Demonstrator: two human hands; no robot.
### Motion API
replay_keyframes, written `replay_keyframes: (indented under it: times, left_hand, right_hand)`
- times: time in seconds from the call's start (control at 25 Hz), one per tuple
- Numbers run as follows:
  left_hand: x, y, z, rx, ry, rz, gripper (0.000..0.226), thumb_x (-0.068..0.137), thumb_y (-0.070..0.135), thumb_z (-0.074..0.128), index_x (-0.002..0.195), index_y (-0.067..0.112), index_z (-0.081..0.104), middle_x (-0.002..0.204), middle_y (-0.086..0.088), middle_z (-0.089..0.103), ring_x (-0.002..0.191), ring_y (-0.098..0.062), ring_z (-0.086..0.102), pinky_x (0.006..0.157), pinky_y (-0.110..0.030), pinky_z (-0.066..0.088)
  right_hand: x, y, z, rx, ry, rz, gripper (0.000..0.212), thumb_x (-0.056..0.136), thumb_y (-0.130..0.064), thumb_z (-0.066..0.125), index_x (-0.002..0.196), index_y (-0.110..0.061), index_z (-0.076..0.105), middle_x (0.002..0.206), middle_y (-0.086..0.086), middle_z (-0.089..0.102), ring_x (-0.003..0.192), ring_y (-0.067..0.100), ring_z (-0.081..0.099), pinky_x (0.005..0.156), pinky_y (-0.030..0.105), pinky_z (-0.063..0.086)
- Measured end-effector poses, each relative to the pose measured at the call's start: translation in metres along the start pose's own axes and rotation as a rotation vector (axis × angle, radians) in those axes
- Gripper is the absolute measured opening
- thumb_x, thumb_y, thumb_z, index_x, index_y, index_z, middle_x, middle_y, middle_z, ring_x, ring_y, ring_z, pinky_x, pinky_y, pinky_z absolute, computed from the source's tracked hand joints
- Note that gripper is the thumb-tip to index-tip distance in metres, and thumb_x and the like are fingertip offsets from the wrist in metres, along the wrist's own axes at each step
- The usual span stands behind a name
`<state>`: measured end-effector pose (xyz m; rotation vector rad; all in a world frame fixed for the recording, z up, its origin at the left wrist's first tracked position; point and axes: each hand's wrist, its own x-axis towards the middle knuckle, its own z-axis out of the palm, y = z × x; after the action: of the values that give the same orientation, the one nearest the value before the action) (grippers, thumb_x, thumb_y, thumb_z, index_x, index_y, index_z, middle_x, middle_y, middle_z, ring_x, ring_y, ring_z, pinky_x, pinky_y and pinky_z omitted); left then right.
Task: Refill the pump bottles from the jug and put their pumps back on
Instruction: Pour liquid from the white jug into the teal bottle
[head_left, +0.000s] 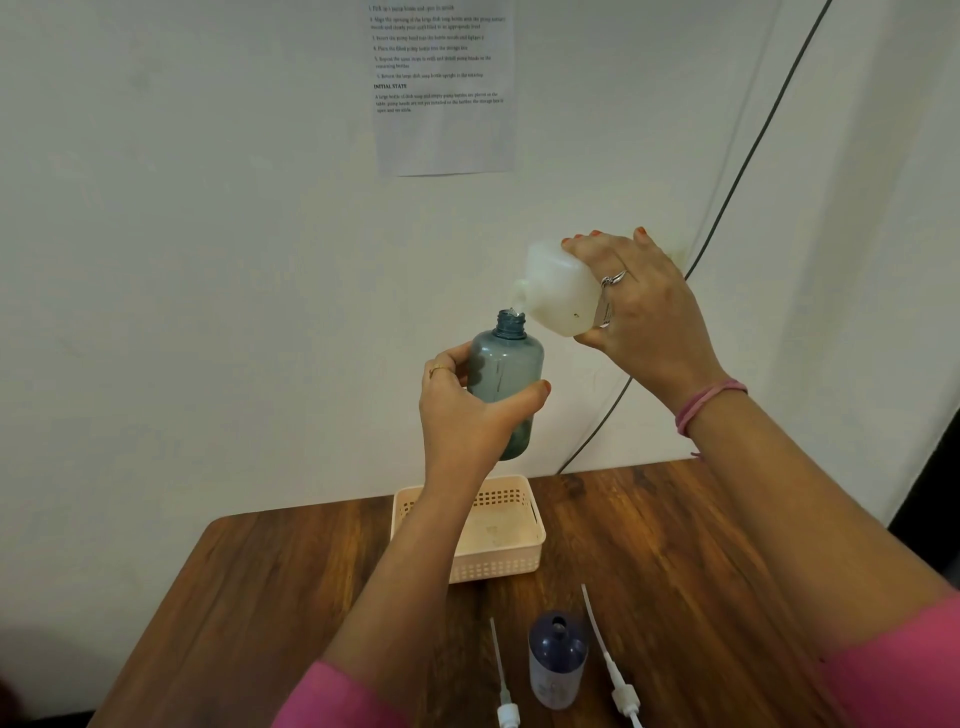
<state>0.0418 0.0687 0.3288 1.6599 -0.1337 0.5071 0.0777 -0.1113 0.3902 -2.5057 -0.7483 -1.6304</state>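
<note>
A: Pouring step, by the look of it. Jug tipped over in the right hand at centre right of the frame, fingers wrapped round its base end, spout down and just above the open neck of the grey-blue bottle.

B: And that bottle clasped in the left hand, mid-frame, thumb across the front, held upright in the air above the basket. No pump on it.

A: Next, probably: keep the spout lined up over the narrow neck, watch the level, then tip the jug back before overflow. After that, one of the pumps into the neck and tightened.

B: Two pumps lying on the table at bottom centre, either side of a second bottle, dark blue, standing open.

A: Hard to judge: the stream itself, only a pale glint at the neck. Liquid level inside the held bottle not readable either.

B: Pump heads cut off by the lower edge. Printed sheet at top centre too small to read reliably. Jug's far end hidden behind the fingers.
</note>
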Motion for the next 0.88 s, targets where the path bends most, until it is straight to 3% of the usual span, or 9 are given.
replay_keyframes:
  times: [0.88]
  left_hand:
    - [0.0012, -0.0051, 0.0003, -0.009, -0.008, -0.009, 0.076, 0.057, 0.03, 0.089, 0.12, 0.024, 0.047, 0.117, 0.006, 0.052, 0.105, -0.008, 0.053, 0.076, -0.018, 0.05]
  right_hand:
    - [0.0004, 0.0007, 0.0014, -0.016, -0.023, -0.026, 0.081, 0.058, -0.01, 0.087, 0.13, -0.004, 0.05, 0.123, 0.016, 0.059, 0.115, 0.033, 0.056, 0.107, 0.05, 0.034]
